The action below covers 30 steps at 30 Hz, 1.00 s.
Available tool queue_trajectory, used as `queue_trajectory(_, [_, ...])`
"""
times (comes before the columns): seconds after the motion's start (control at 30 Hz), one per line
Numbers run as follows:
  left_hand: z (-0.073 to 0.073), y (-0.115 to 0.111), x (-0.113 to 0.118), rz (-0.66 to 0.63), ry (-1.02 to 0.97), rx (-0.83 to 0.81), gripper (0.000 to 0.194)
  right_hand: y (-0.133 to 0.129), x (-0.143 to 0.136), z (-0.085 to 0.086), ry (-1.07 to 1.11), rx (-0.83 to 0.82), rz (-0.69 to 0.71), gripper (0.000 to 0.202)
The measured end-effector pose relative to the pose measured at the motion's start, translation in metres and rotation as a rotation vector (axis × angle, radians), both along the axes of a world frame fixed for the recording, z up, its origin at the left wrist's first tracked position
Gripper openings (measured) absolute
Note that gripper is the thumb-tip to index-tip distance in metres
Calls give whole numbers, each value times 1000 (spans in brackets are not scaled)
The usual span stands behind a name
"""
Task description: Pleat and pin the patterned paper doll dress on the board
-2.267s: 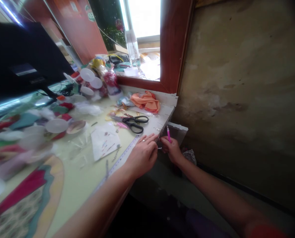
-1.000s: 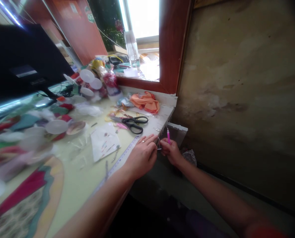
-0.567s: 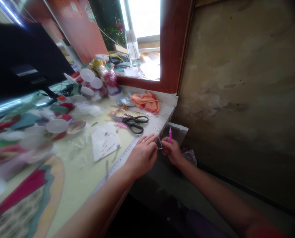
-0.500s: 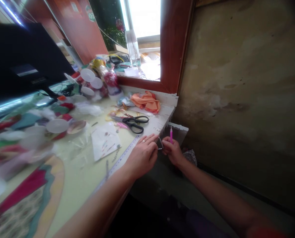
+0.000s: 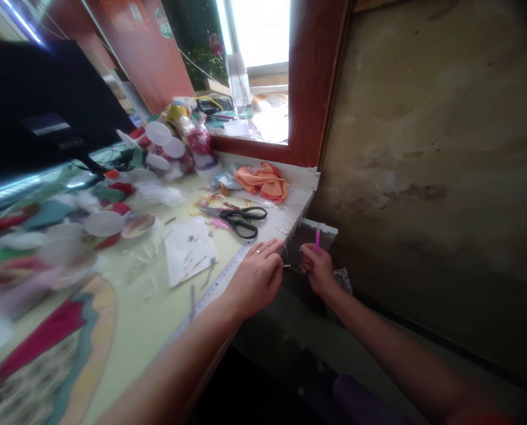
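At the table's right edge, my left hand (image 5: 258,273) lies with fingers stretched forward and the thumb tucked in. A short, shiny beaded strand (image 5: 286,265) sticks out at its fingertips; the grip on it is partly hidden. Just to the right, past the edge, my right hand (image 5: 319,268) is closed around a slim pink pen-like tool (image 5: 317,241), its upper end pointing up. The right fingertips are pinched, apart from the strand. Black-handled scissors (image 5: 241,219) lie beyond my left hand. A clear ruler (image 5: 219,286) runs along the edge beside my left wrist.
A white sheet (image 5: 189,251) with small pieces lies left of the ruler. Orange cloth (image 5: 263,182) sits at the back corner. Fabric scraps and round white lids (image 5: 104,223) crowd the left. A dark monitor (image 5: 42,112) stands behind; a stained wall (image 5: 432,165) rises right.
My right hand with the pink tool has moved slightly right, away from my left hand. The strand that looped between both hands now shows only near the left fingertips.
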<state>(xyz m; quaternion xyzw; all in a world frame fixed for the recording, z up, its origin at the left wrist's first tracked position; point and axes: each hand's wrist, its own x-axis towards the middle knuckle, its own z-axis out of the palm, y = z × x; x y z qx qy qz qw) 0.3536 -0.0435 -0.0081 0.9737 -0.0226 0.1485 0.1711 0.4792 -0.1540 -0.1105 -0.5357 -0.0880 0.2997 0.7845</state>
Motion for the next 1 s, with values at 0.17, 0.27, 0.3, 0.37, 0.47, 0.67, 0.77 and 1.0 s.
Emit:
queue_trajectory(0.17, [3,0,-1,-6,7,-129,14,-6,4,4,-47,-42,-12,28])
queue_trajectory(0.27, [6,2,-1,22,-2,-324,13,-9,5,11,-99,-55,-24,26])
queue_trajectory(0.3, [8,3,-2,37,-5,-406,13,-10,5,14,-121,-54,-29,24])
queue_trajectory(0.37, [10,5,-2,56,-8,-571,14,-10,4,20,-174,-45,-43,21])
queue_trajectory(0.47, [13,8,-5,69,-35,-700,12,-10,3,32,-279,-25,-69,21])
queue_trajectory(0.67, [33,1,-37,73,-172,-596,9,1,-7,71,-603,-121,-36,23])
queue_trajectory(0.77, [45,-1,-71,5,-163,-457,10,23,-19,96,-837,-222,52,21])
queue_trajectory(1.0, [46,5,-162,79,-130,-237,14,124,-52,123,-1314,-427,267,22])
